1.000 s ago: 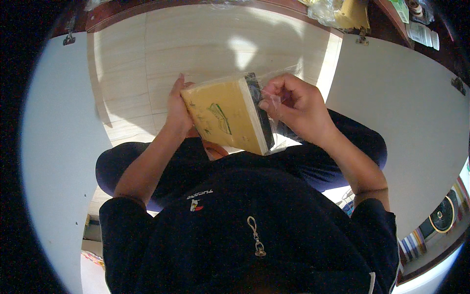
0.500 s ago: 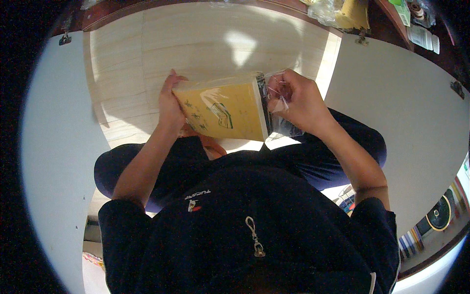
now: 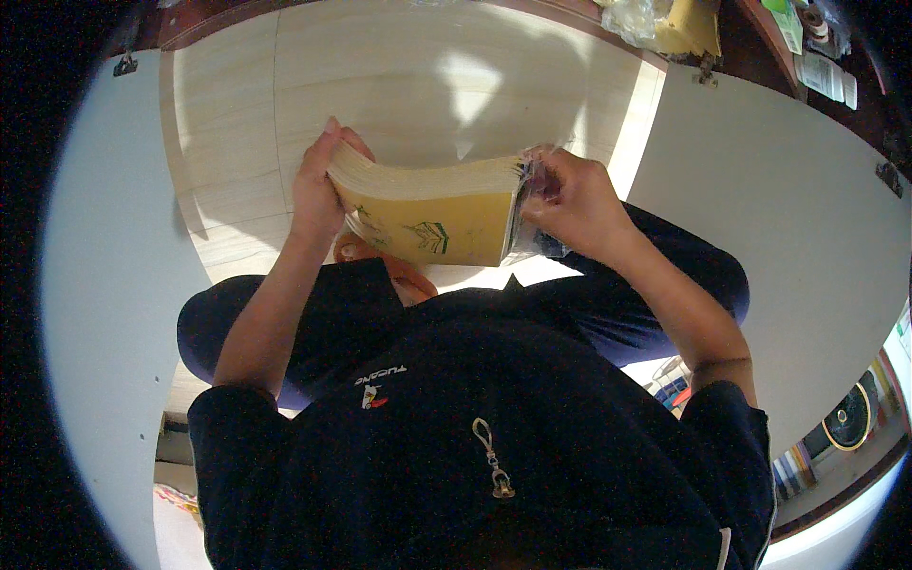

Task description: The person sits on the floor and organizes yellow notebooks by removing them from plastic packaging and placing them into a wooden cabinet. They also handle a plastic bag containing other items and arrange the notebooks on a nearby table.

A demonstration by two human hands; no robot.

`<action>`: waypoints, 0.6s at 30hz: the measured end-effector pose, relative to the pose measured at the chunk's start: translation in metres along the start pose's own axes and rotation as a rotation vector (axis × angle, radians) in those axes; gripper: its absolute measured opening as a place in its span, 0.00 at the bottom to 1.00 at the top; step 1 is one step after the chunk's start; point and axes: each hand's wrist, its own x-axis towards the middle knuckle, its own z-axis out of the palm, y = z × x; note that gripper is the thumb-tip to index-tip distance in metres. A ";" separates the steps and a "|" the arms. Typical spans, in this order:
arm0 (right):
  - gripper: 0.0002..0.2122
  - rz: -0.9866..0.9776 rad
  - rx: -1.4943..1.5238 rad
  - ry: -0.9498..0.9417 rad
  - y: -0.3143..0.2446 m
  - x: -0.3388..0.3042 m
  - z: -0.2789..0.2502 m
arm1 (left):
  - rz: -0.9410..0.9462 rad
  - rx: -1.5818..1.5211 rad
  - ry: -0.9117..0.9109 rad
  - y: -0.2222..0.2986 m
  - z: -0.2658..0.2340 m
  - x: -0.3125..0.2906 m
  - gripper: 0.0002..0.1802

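A thick stack of yellow notebooks (image 3: pixel 465 223), with a green open-book drawing on the cover, is held above the floor in front of my lap. Its pale page edges face up and bow a little. My left hand (image 3: pixel 321 185) is closed round its left end, thumb at the top. At the right end, clear plastic wrapping (image 3: pixel 534 176) bunches up. My right hand (image 3: pixel 579 199) pinches this plastic, and its fingertips are partly hidden in the glare and folds. Whether the plastic also covers the left end, I cannot tell.
Below lies a pale, sunlit floor (image 3: pixel 370 76). White panels stand at the left (image 3: pixel 109 266) and right (image 3: pixel 760 218). A dark red shelf edge (image 3: pixel 228 24) runs along the far side, with plastic bags and small containers (image 3: pixel 826 76) at the far right. My crossed legs are close underneath.
The stack has tilted so its page edges now show and the cover faces more toward me. My left hand has moved slightly up and left; my right hand still pinches the plastic.
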 end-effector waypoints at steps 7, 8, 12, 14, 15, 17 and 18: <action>0.10 -0.129 -0.105 0.116 -0.001 -0.003 -0.002 | 0.001 -0.051 -0.003 0.000 0.004 -0.004 0.25; 0.09 -0.150 -0.117 0.109 0.002 -0.002 -0.003 | 0.006 -0.048 -0.003 0.000 0.005 -0.005 0.25; 0.08 -0.155 -0.143 0.075 0.007 -0.005 0.000 | 0.027 0.021 -0.129 0.005 0.002 -0.009 0.25; 0.09 -0.153 -0.121 0.060 0.007 -0.005 0.002 | 0.010 0.030 -0.188 0.005 0.000 -0.009 0.24; 0.09 -0.168 -0.101 0.056 0.007 -0.004 0.002 | -0.013 0.009 -0.188 0.004 -0.002 -0.009 0.24; 0.09 -0.209 -0.150 0.059 0.001 -0.004 0.001 | -0.065 -0.069 -0.122 -0.001 -0.002 -0.007 0.24; 0.10 -0.238 -0.217 0.064 -0.011 -0.004 -0.001 | -0.093 -0.123 -0.054 -0.007 -0.002 -0.007 0.23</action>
